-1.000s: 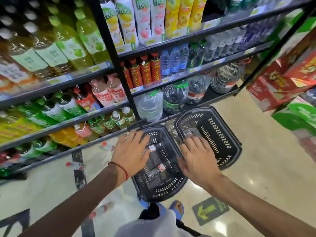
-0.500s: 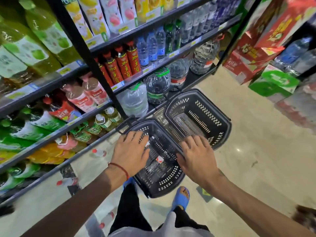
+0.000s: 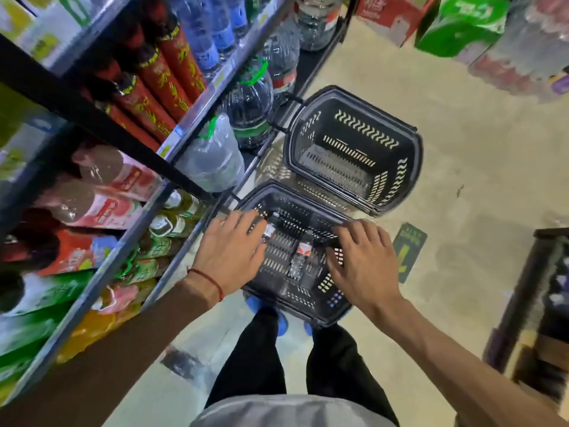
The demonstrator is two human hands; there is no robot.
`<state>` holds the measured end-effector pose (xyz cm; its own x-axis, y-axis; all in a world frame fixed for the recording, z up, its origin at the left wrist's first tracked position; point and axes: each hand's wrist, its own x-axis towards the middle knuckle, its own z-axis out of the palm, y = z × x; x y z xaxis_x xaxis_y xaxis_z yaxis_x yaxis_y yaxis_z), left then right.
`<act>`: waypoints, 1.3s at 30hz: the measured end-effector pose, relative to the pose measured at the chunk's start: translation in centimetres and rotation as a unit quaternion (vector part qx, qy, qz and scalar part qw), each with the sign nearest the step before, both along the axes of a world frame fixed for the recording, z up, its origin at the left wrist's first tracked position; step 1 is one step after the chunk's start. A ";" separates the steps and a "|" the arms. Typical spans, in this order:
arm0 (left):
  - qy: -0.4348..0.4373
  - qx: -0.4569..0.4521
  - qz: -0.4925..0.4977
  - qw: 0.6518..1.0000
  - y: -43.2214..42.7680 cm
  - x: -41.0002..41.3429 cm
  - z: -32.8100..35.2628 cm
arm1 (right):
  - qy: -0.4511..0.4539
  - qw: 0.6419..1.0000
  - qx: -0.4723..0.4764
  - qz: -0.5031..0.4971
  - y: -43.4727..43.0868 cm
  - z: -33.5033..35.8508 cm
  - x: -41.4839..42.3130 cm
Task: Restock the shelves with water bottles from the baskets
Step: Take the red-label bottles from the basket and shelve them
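Two black plastic baskets stand on the floor by the shelves. The near basket (image 3: 311, 312) holds small water bottles with red-and-white labels: one (image 3: 303, 255) lies in the middle, another (image 3: 269, 231) shows beside my left hand. My left hand (image 3: 229, 251) hovers over the basket's left side, fingers spread and relaxed. Over the right side my right hand (image 3: 363, 260) reaches down with fingers loosely bent. Neither hand holds a bottle. The far basket (image 3: 412, 155) has nothing visible inside.
The black shelving unit (image 3: 77, 114) on the left carries red bottles, small blue-labelled water bottles (image 3: 215, 29) and large water jugs (image 3: 251, 97) on the bottom shelf. Red and green cartons (image 3: 455, 23) stack across the aisle. A dark stand (image 3: 529, 291) is at right.
The view has tipped further down and nearer the baskets. Both hands stay over the near basket, a little lower into it.
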<state>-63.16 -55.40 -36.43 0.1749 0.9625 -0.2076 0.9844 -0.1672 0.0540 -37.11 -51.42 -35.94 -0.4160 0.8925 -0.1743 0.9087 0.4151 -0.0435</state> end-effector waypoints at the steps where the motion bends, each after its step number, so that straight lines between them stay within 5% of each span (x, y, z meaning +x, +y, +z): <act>1: 0.000 -0.001 -0.011 1.000 0.5 -0.5 -1.1 | -0.005 1.000 -0.007 -0.003 0.1 -1.2 -0.2; 13: -0.111 0.013 -0.130 0.985 0.8 0.0 -23.5 | 0.043 0.996 -0.047 -0.061 -0.9 -22.6 -0.8; 18: -0.099 -0.036 -0.111 0.988 0.9 0.6 -33.7 | 0.022 0.982 -0.138 -0.126 -1.8 -35.7 -0.3; 23: -0.095 -0.034 -0.102 0.990 1.4 0.1 -42.4 | 0.043 0.918 -0.271 -0.286 -1.8 -49.1 -0.6; 31: -0.087 -0.020 -0.135 0.987 2.3 -0.2 -50.1 | 0.197 0.738 -0.390 -0.514 -1.7 -66.8 -0.8; 39: -0.074 -0.058 -0.090 0.991 2.0 0.0 -52.0 | 0.221 0.732 -0.392 -0.512 -2.2 -65.8 -0.8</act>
<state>-63.12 -53.41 -88.44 0.3783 0.8844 -0.2734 0.9190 -0.3234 0.2254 -37.92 -53.67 -101.72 0.2301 0.4742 -0.8498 0.5512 -0.7832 -0.2878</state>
